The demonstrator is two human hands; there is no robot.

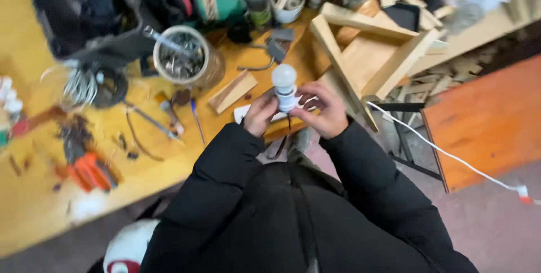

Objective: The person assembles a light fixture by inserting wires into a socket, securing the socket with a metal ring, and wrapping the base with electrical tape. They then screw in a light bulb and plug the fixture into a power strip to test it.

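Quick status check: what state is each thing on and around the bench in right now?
Bulb: unlit, upright in its white socket, held off the bench.
Left hand: gripping the socket.
Right hand: gripping the socket.
Tin: open, full of metal bits.
White cable: slack on the floor.
Wooden frame: lying on the bench.

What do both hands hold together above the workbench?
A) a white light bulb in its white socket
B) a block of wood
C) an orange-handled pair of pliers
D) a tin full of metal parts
A: the left hand and right hand grip the white socket from both sides, with the bulb on top; the pliers, tin and wood block lie untouched on the bench.
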